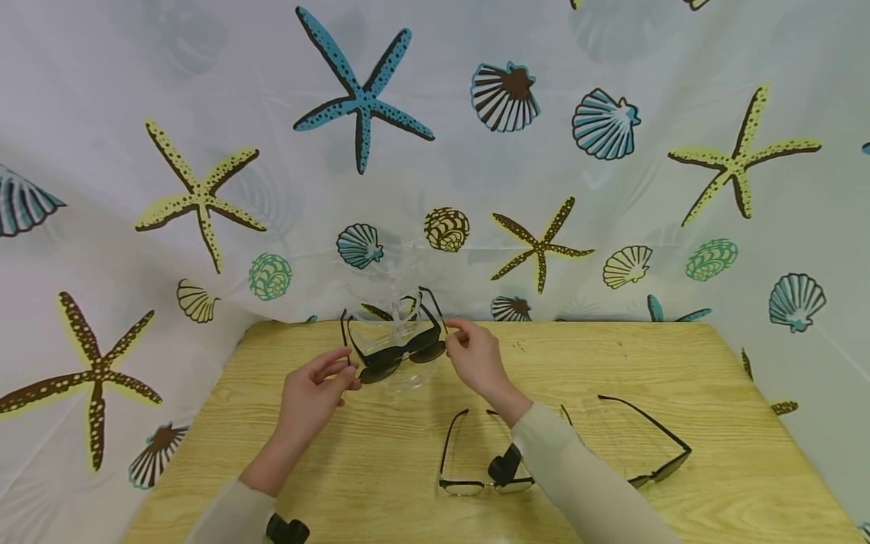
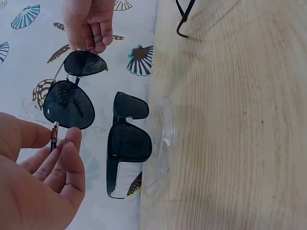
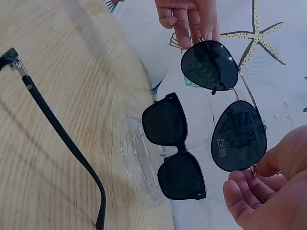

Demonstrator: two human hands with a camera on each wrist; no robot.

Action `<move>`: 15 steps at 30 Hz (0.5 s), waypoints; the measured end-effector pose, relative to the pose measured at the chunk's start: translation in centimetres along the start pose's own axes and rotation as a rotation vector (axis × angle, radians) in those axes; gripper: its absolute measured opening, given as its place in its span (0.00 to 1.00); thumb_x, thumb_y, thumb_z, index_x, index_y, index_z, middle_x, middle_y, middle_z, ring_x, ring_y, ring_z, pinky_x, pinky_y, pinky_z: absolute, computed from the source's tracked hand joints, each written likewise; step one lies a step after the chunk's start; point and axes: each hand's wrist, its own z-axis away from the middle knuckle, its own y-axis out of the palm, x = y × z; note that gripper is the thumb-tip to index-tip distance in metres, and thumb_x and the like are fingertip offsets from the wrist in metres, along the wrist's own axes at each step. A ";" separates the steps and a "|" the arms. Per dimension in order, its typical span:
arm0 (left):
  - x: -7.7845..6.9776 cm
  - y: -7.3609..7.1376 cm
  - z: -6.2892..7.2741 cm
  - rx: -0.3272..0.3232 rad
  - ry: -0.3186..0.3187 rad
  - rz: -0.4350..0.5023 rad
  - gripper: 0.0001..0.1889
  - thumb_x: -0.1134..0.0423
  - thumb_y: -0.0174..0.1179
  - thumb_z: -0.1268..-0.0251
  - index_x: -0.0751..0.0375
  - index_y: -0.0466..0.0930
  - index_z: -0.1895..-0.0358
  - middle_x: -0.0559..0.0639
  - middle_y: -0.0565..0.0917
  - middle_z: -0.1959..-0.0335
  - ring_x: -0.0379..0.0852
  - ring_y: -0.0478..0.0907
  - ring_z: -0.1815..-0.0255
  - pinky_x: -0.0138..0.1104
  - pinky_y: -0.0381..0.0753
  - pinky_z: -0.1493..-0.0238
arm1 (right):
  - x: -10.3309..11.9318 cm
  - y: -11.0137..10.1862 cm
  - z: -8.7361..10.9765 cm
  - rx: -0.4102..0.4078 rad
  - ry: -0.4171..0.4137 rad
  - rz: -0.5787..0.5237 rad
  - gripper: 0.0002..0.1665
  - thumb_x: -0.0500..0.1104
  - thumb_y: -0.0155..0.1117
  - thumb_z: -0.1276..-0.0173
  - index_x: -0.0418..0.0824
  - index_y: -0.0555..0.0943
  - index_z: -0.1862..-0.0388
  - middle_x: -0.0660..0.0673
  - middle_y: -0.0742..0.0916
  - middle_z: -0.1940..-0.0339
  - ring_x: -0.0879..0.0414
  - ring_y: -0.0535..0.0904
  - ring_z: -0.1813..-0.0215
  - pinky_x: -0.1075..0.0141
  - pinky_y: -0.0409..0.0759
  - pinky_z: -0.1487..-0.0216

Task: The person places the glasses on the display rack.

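Aviator sunglasses (image 2: 69, 104) with dark lenses and a thin metal frame are held between my two hands. My left hand (image 1: 316, 389) pinches one temple close to its hinge, and my right hand (image 1: 479, 359) does the same at the other side. Small pale print shows on one lens in the right wrist view. Thick-framed black sunglasses (image 3: 181, 175) rest on a clear plastic display stand (image 3: 132, 155). In the head view the aviators overlap this pair and part of the stand, at about its lower tier.
Glasses with clear lenses (image 1: 464, 489) lie on the wooden table (image 1: 381, 468), partly covered by my right forearm. Further right lie dark-lensed glasses (image 1: 669, 470), temples pointing backward. A white curtain (image 1: 435, 174) printed with starfish and shells hangs behind the table and along its sides.
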 end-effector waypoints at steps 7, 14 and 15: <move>0.2 0.0 -0.7 0.004 -0.011 0.001 0.21 0.62 0.61 0.20 0.62 0.79 0.29 0.66 0.88 0.42 0.30 0.88 0.66 0.28 0.83 0.66 | -0.1 0.3 -1.0 0.013 0.006 0.000 0.22 0.37 0.53 0.19 0.37 0.81 0.31 0.37 0.91 0.59 0.54 0.83 0.69 0.66 0.72 0.73; 0.2 -0.2 -1.4 0.014 -0.026 0.020 0.23 0.63 0.62 0.21 0.63 0.77 0.27 0.66 0.87 0.40 0.29 0.88 0.67 0.28 0.83 0.67 | -0.1 0.6 -1.8 0.009 0.037 0.011 0.22 0.38 0.53 0.19 0.37 0.81 0.31 0.38 0.91 0.57 0.48 0.88 0.62 0.67 0.74 0.70; 0.2 -0.2 -1.6 0.015 -0.027 0.022 0.24 0.63 0.62 0.21 0.63 0.77 0.27 0.66 0.87 0.40 0.29 0.88 0.67 0.29 0.83 0.68 | -0.1 0.7 -1.9 0.009 0.041 0.010 0.22 0.38 0.53 0.19 0.37 0.81 0.31 0.38 0.91 0.57 0.48 0.88 0.62 0.67 0.74 0.71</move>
